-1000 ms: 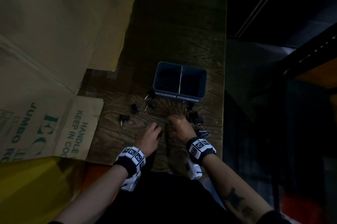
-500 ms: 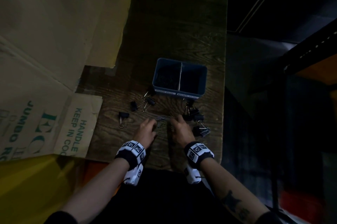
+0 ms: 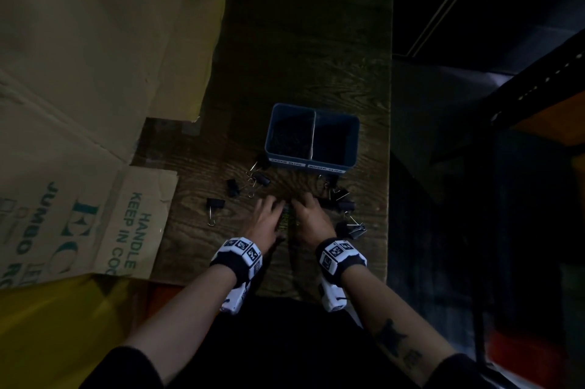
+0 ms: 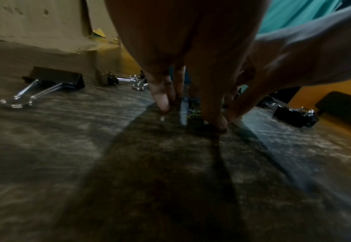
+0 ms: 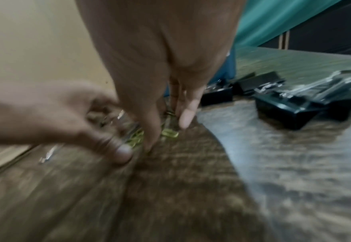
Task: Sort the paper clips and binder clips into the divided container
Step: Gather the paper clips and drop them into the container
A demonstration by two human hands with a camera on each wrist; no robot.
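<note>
I have both hands down on the wooden table (image 3: 316,40), the left hand (image 3: 264,221) and right hand (image 3: 311,219) cupped side by side, fingers extended, tips touching the wood around a small heap of paper clips (image 3: 286,219). The divided container (image 3: 311,164) sits just beyond my fingertips; binder clips (image 3: 349,228) lie either side of my hands

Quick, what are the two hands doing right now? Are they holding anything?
Left hand: open, fingers down on the table beside the paper clips, gripping nothing.
Right hand: open, fingers down against the same pile, gripping nothing.
</note>
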